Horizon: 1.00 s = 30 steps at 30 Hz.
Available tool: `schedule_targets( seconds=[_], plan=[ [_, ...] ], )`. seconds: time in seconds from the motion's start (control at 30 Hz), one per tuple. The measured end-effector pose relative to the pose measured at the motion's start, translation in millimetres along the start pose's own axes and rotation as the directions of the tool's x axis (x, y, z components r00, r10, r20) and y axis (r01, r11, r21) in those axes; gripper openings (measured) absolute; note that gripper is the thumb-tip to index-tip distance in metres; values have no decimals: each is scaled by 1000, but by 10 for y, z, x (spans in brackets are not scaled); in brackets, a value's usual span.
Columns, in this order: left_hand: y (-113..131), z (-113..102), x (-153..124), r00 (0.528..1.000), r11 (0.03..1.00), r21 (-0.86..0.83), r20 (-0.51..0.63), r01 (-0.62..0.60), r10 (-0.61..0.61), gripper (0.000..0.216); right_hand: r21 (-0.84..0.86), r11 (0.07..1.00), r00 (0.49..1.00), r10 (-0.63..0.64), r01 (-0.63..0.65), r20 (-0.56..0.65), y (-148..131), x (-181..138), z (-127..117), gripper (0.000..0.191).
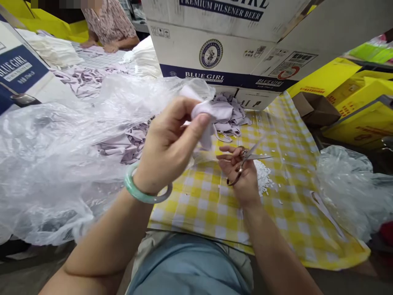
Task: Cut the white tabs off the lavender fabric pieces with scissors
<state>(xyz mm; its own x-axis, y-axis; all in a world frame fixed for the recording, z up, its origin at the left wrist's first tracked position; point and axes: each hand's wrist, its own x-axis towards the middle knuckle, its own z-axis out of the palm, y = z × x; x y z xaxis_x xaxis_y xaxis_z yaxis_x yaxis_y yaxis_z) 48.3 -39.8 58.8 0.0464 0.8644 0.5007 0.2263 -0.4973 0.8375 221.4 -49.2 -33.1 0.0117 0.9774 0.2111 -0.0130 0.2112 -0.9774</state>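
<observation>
My left hand [172, 139], with a green bangle [144, 196] at its wrist, pinches a pale lilac fabric strip [206, 112] between thumb and fingers, raised above the table. In my right hand [241, 170] are small scissors [245, 157], their blades parted and pointing right. Its fingers are partly through the handle loops. Behind the left hand lies a heap of lilac fabric strips [230, 114]. More of the same fabric [129, 143] shows under a clear plastic sheet [61, 155]. A pile of small white bits [262, 176] sits beside the right hand.
A yellow checked cloth [196, 200] covers the table. A large beer carton [227, 49] stands at the back, another carton [21, 69] at left. One loose strip [327, 213] and a plastic bag [353, 188] lie at right. Across the table, another person [109, 24] rests both hands on it.
</observation>
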Motion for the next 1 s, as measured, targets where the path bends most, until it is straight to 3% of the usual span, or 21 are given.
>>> schedule_targets(
  seconds=[0.1, 0.17, 0.23, 0.3, 0.37, 0.43, 0.53, 0.6, 0.63, 0.67, 0.73, 0.77, 0.8, 0.87, 0.9, 0.97, 1.0],
  plan=[
    [-20, 85, -129, 992, 999, 46, 124, -28, 22, 13, -19, 1000, 998, -15, 14, -65, -27, -37, -175, 29],
    [-289, 30, -346, 976, 980, 197, 209, 15, -58, 13, -72, 996, 997, 48, -53, -68, 90, -150, -338, 27],
    [-630, -60, -591, 940, 911, 398, 256, 109, -225, 11, -166, 978, 991, 116, -126, -66, 272, -303, -493, 27],
    [-904, -132, -796, 926, 846, 508, 216, 164, -309, 8, -255, 952, 985, 156, -172, -80, 448, -448, -607, 25],
    [-1035, -150, -923, 949, 825, 538, 136, 172, -286, 17, -355, 917, 983, 161, -184, -93, 568, -543, -663, 22],
    [-1031, -115, -983, 981, 832, 541, 57, 126, -186, 26, -461, 876, 989, 139, -143, -43, 627, -567, -665, 20],
    [-896, -18, -1059, 996, 868, 490, -28, 83, -79, 22, -597, 802, 982, 100, 17, 162, 666, -493, -611, 24],
    [-796, 40, -1164, 975, 919, 340, 16, 202, -220, 9, -643, 759, 959, 99, 99, 265, 685, -416, -569, 21],
    [-754, 66, -1235, 925, 916, 232, 119, 327, -361, 9, -656, 746, 953, 101, 116, 284, 684, -385, -550, 18],
    [-719, 92, -1312, 819, 862, 130, 268, 490, -506, 18, -664, 737, 952, 101, 123, 288, 670, -366, -532, 16],
    [-670, 151, -1454, 525, 609, -23, 534, 793, -663, 29, -650, 753, 959, 95, 107, 268, 584, -382, -492, 17],
    [-656, 184, -1503, 422, 457, -104, 599, 884, -680, 31, -615, 783, 960, 98, 89, 264, 510, -421, -467, 18],
    [-649, 217, -1530, 379, 320, -209, 614, 924, -692, 30, -556, 829, 954, 113, 63, 277, 420, -477, -438, 21],
    [-656, 271, -1513, 397, 143, -457, 528, 878, -750, 27, -393, 919, 893, 189, -15, 408, 223, -620, -376, 27],
    [-665, 285, -1474, 414, 106, -557, 463, 824, -784, 23, -324, 944, 819, 236, -64, 524, 135, -692, -345, 29],
    [-675, 279, -1368, 443, 116, -662, 352, 741, -824, 14, -268, 950, 621, 308, -159, 721, 17, -794, -296, 27],
    [-668, 263, -1315, 468, 148, -678, 316, 720, -825, 12, -264, 944, 569, 331, -200, 753, -5, -811, -278, 24]
  ],
)
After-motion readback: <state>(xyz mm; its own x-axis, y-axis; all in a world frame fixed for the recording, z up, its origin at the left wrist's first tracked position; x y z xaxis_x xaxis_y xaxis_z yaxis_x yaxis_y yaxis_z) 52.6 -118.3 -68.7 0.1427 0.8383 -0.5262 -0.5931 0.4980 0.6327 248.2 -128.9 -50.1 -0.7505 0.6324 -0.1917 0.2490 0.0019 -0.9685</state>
